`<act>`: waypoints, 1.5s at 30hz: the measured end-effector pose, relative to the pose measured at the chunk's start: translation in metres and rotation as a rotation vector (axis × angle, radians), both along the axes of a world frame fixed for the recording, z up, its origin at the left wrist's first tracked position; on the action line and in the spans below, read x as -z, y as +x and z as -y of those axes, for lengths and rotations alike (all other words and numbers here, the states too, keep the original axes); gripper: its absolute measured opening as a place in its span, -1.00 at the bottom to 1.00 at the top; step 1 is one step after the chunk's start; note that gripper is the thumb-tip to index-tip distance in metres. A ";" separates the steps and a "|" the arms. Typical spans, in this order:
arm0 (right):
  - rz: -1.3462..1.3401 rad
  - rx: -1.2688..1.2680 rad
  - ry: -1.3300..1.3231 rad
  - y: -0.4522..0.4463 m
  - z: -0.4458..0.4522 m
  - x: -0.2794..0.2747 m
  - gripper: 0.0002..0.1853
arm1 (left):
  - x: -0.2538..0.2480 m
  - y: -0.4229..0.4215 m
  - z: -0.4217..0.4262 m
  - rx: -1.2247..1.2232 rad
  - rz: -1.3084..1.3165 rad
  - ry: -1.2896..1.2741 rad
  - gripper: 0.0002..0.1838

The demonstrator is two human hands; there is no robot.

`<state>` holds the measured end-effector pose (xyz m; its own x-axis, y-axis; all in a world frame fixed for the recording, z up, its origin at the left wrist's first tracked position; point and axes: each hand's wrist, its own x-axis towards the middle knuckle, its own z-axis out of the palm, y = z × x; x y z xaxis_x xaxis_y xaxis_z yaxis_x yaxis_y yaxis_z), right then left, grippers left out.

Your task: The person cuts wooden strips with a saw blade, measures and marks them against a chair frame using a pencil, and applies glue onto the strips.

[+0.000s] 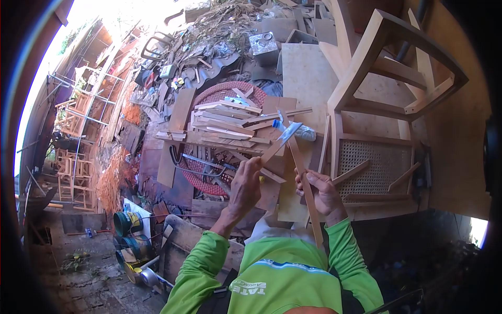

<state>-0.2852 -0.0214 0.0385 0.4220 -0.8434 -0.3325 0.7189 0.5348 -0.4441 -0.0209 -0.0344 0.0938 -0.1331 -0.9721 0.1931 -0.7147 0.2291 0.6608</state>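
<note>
My left hand [247,183] is closed on the lower end of a short flat wooden strip [271,152], which slants up to the right. My right hand [320,191] grips a long narrow wooden slat [311,210] that runs from near my lap up past the other strip. The two pieces come close or cross near their upper ends; whether they touch I cannot tell. Behind them lies a clear plastic bottle [307,134] with a blue cap, partly covered by the wood.
A wooden chair frame [361,99] with a woven cane panel [361,156] stands at the right. Ahead, cut wood strips [222,123] are piled over a round red woven piece [209,186]. A hacksaw [201,163] lies there. Paint cans [128,224] stand at lower left.
</note>
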 end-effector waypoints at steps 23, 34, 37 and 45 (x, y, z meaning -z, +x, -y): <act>0.003 0.122 -0.051 -0.026 -0.003 0.007 -0.60 | 0.017 -0.009 -0.050 0.123 0.029 -0.009 -0.57; 0.046 0.091 -0.055 -0.032 -0.004 0.004 -0.59 | 0.007 -0.039 -0.042 0.145 -0.096 0.066 -0.54; -0.002 0.099 -0.058 -0.033 -0.011 0.009 -0.59 | 0.015 -0.033 -0.048 0.184 -0.060 0.063 -0.53; 0.027 0.135 -0.043 -0.052 -0.011 0.003 -0.63 | 0.006 0.002 -0.078 0.076 -0.041 0.107 -0.62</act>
<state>-0.3376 -0.0101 0.0357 0.3119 -0.9063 -0.2853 0.7951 0.4134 -0.4437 -0.0190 0.0440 0.0877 -0.2017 -0.9747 0.0960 -0.6696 0.2087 0.7128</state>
